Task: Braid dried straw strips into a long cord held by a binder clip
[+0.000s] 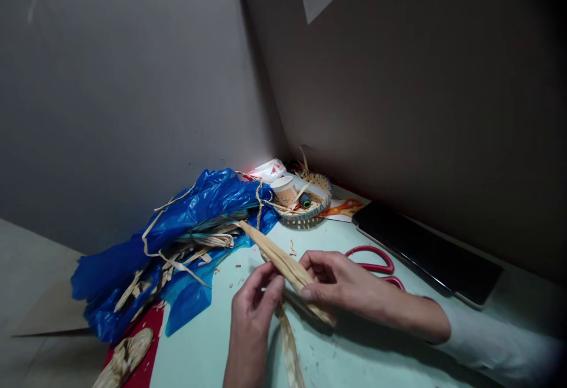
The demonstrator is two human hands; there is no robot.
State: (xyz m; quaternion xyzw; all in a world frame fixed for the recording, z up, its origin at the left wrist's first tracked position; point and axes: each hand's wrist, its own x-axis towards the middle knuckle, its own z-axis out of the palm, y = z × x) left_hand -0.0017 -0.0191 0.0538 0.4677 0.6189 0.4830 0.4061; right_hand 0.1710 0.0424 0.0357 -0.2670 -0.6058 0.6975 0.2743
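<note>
A long bundle of dried, straw-coloured leaf strips (279,252) slants across the middle of the table, held up in both hands. My right hand (325,279) grips its lower part, thumb on top and fingers behind. My left hand (259,302) pinches with thumb and forefinger at the bundle's left edge, and a loose strip (290,349) hangs down just right of it. Part of what the left fingertips hold is hidden. Red-handled scissors (372,258) lie behind my right wrist, their blades out of sight.
A blue plastic bag (177,211) with more dried strips spreads on the left. At the back stands a woven basket (328,199) with a paper cup (284,190) and a thread spool (305,200). Orange scissors (348,206) and a black flat device (425,252) lie right, beside grey partitions.
</note>
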